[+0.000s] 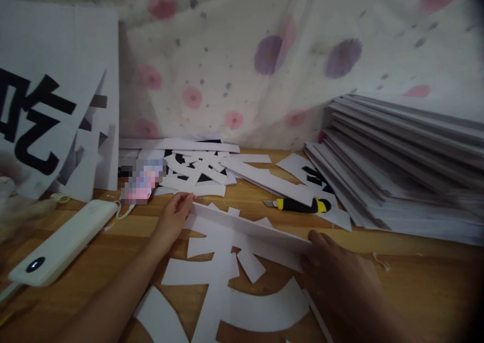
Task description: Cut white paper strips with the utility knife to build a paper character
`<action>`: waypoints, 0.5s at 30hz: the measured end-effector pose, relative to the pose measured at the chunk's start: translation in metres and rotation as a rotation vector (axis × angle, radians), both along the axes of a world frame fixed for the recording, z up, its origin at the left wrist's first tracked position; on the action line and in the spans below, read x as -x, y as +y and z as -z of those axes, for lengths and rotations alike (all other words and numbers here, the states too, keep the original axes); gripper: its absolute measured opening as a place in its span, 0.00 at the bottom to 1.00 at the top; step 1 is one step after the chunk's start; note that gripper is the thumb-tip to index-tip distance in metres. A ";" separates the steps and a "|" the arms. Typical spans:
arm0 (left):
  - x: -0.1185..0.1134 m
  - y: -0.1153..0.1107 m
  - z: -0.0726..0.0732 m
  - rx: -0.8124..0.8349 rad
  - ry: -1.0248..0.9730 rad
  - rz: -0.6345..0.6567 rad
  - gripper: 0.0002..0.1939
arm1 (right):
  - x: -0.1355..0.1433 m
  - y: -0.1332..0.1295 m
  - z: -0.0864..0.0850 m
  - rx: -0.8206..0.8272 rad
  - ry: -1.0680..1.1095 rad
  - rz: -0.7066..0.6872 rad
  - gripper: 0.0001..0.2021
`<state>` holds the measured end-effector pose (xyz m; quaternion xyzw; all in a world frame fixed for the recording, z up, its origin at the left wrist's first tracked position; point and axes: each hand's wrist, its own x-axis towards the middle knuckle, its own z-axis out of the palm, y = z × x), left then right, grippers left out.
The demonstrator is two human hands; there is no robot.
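A long white strip point(249, 225) stands on edge above the wooden table, slanting down to the right. My left hand point(177, 216) pinches its left end, fingers closed. At its right end my right hand point(336, 270) has its fingers closed round the strip; part of them is in shadow. Beneath and in front of the strip lie white cut-out pieces point(219, 277), among them a curved one point(268, 307). Beyond the strip, a black and yellow utility knife point(302, 205) rests with its blade pointing left.
A white power bank point(64, 245) lies at the left, cabled to a phone point(145, 182). White sheets with black characters point(45, 101) stand behind it. Paper scraps point(196, 166) lie at the back. A tall stack of sheets point(408, 166) fills the right, before a patterned curtain point(227, 56).
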<state>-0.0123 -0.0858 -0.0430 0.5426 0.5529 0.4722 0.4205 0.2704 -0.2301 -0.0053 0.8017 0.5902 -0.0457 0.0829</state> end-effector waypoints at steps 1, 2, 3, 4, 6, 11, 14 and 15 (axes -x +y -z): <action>0.000 0.000 0.000 -0.002 0.001 -0.001 0.23 | 0.000 0.000 0.000 0.000 -0.001 0.000 0.05; -0.001 0.000 -0.001 -0.003 0.001 -0.002 0.23 | 0.000 0.000 0.000 0.001 0.002 -0.001 0.05; -0.001 0.000 -0.001 -0.003 0.002 -0.002 0.24 | -0.001 0.001 0.000 0.002 0.006 -0.003 0.05; -0.001 0.000 -0.001 -0.001 0.003 0.000 0.24 | -0.001 0.001 0.000 0.004 0.011 -0.003 0.05; -0.001 0.000 -0.002 0.003 0.004 0.002 0.24 | -0.001 0.001 0.000 0.006 0.022 -0.002 0.05; -0.001 0.000 -0.002 0.011 0.009 0.004 0.25 | -0.004 0.000 0.004 -0.012 0.035 -0.016 0.05; -0.002 -0.001 -0.004 0.017 0.013 0.000 0.24 | -0.006 0.000 0.007 -0.011 0.043 -0.021 0.04; -0.002 -0.001 -0.004 0.020 0.013 0.000 0.25 | -0.006 0.000 0.007 -0.009 0.045 -0.023 0.03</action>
